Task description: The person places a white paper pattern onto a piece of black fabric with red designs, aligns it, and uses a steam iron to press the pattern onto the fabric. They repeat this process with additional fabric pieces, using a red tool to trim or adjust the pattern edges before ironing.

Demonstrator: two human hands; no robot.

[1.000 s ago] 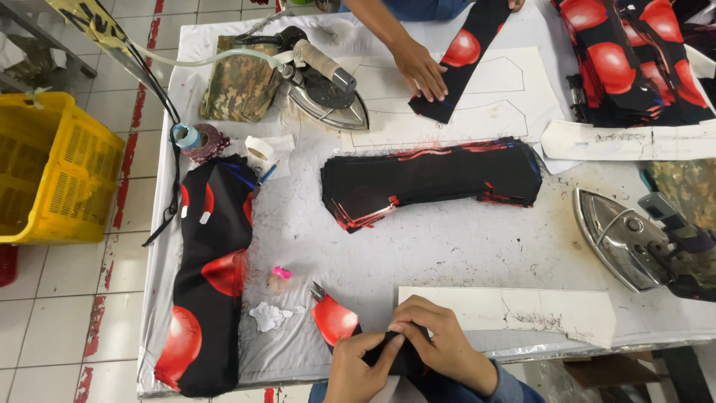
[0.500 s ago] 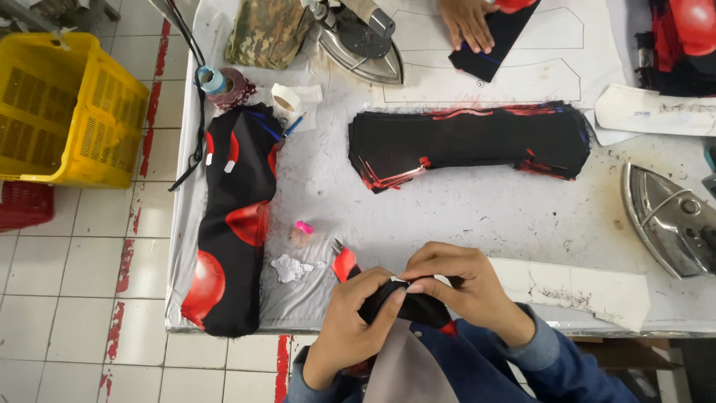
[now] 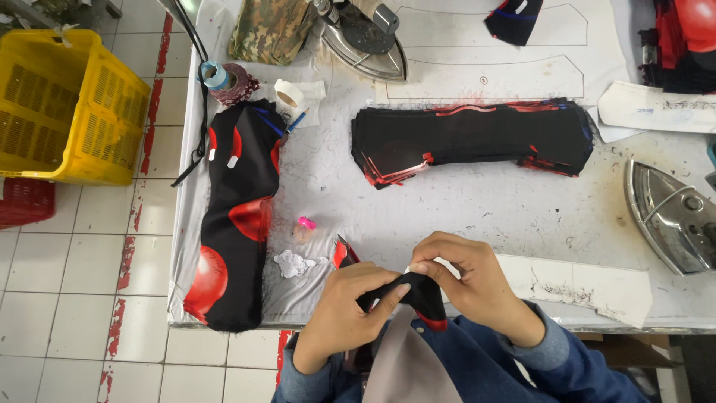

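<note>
low centre of the frame: left hand [image 3: 344, 310] and right hand [image 3: 470, 283] both closed in a pinch on one small black fabric piece [image 3: 418, 295] with a red edge, held just off the near table edge [image 3: 447, 325]; a stack of cut black-and-red pieces [image 3: 477, 138] lies upper centre, well apart. a long black-and-red bundle [image 3: 239, 216] lies along the left side; an iron [image 3: 362, 41] rests at top centre, a second iron [image 3: 671, 216] at right; yellow basket [image 3: 67, 104] on the floor, upper left.

White table [image 3: 477, 201]: black fabric stack [image 3: 473, 138], two irons [image 3: 365, 41], fabric roll [image 3: 239, 216].

Garment workshop, irons [image 3: 365, 41], cut fabric stack [image 3: 477, 138]
</note>
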